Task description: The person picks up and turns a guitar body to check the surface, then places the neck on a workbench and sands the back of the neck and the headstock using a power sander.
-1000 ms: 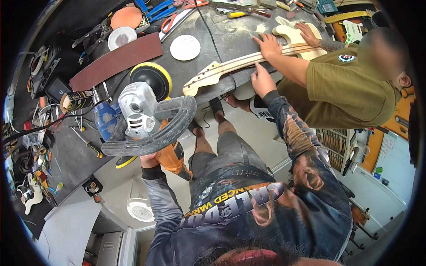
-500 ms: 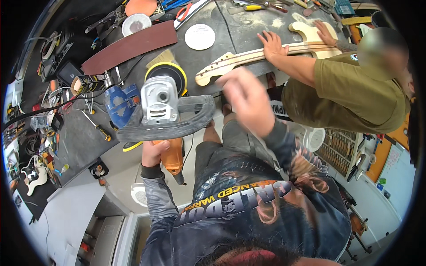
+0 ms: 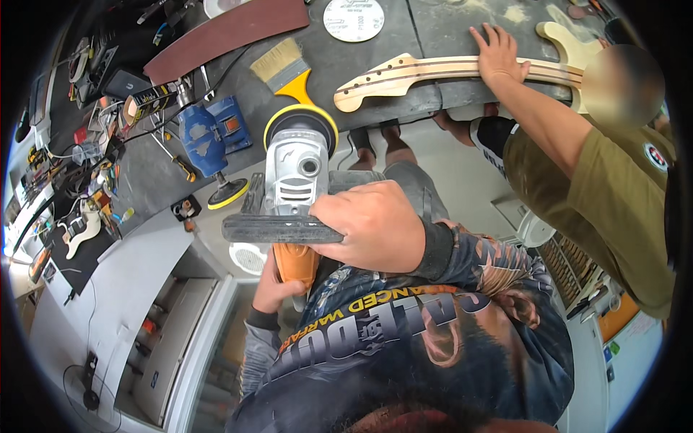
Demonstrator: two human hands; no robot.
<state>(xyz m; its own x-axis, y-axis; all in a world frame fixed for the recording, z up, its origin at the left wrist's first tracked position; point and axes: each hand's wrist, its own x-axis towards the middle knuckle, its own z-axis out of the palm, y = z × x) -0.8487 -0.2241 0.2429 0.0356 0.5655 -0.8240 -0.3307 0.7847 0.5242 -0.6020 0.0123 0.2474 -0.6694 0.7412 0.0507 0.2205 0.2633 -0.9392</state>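
Note:
In front of my body I hold an angle polisher [image 3: 294, 169] with a silver head, an orange body and a round yellow-rimmed pad facing the bench. My left hand [image 3: 276, 287] is closed around the orange body. Fingers of my right hand [image 3: 375, 225] are wrapped over the black loop handle [image 3: 271, 229]. A wide paintbrush [image 3: 280, 66] with a yellow handle lies on the bench just beyond the pad. To its right rests a pale wooden guitar [image 3: 404, 76], its headstock pointing left.
A co-worker's hand [image 3: 502, 61] presses on the guitar neck. A white sanding disc [image 3: 354, 19] and a brown abrasive belt [image 3: 231, 37] lie on the dark bench [image 3: 390, 43]. At left sit a blue drill [image 3: 198, 137] with a pad and a screwdriver [image 3: 180, 164].
My right hand has come down and left from beside the polisher and taken hold of its loop handle. The polisher has turned somewhat. My view has shifted.

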